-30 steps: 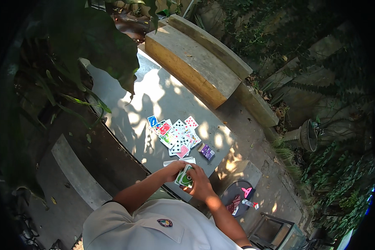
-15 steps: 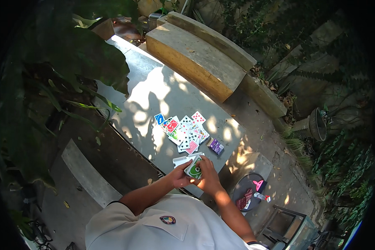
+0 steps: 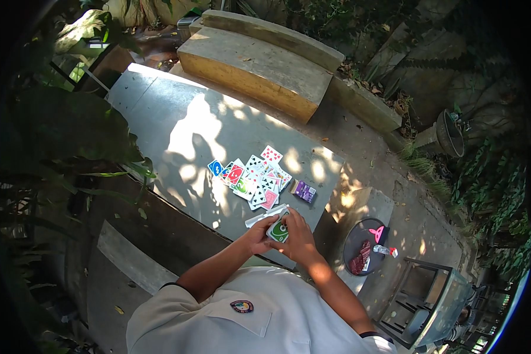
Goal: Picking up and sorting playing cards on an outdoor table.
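A stack of cards (image 3: 278, 231) with a green card face up is gripped between both hands, close to the table's near edge. My left hand (image 3: 257, 238) wraps the stack's left side. My right hand (image 3: 300, 238) holds it from the right, fingers bent over the top card. Just beyond the hands lies a white flat piece, maybe an open box or cards (image 3: 259, 218). Farther off, a loose heap of playing cards (image 3: 259, 184) lies spread, with blue, red and green cards at its left. A purple card box (image 3: 304, 191) rests right of the heap.
The long grey table (image 3: 230, 135) carries patches of sunlight. Past it stands a stone bench (image 3: 253, 65); a curved bench (image 3: 130, 253) is at the left. To the right, a round dark tray (image 3: 353, 242) holds a reddish cloth, a pink item and a clear bottle.
The whole view has shifted, so the table appears a little higher and farther left. Both hands still hold the stack, with the right fingers slightly moved over its top card.
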Available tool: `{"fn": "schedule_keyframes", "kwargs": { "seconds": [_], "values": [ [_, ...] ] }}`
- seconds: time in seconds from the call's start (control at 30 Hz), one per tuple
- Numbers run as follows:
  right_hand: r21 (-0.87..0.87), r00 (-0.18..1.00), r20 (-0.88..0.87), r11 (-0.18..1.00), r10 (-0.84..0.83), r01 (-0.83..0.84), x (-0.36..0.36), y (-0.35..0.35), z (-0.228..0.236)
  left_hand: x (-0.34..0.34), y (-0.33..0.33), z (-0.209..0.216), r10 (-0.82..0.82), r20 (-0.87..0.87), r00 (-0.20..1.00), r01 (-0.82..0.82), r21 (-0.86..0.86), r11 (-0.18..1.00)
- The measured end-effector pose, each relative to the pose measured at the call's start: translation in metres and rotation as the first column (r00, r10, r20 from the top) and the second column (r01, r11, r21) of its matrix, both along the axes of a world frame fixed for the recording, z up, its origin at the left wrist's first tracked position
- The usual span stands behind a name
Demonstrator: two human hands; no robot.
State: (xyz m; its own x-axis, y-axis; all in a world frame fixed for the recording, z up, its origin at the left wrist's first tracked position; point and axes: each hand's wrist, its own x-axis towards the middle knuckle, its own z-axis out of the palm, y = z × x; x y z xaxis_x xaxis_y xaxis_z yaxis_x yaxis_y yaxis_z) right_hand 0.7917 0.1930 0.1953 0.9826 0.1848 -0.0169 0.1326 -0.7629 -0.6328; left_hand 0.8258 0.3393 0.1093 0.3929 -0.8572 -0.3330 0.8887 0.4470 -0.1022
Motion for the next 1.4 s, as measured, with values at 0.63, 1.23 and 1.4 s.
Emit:
{"fn": "schedule_keyframes", "kwargs": {
  "seconds": [0.63,1.23,1.4],
  "values": [
    [0.252,0.799,-0.432,0.795,-0.418,0.552,-0.097,-0.078,-0.079,0.130,0.057,-0.184,-0.199,0.095,0.975,-0.175,0.882,-0.437],
    [0.520,0.796,-0.475,0.609,-0.377,0.599,-0.092,-0.080,-0.057,0.105,0.070,-0.160,-0.363,0.502,0.785,-0.594,0.775,-0.215],
    [0.418,0.893,-0.396,0.824,-0.212,0.381,-0.059,-0.070,-0.042,0.050,0.065,-0.128,-0.095,0.683,0.724,-0.649,0.722,0.240]
  ]
}}
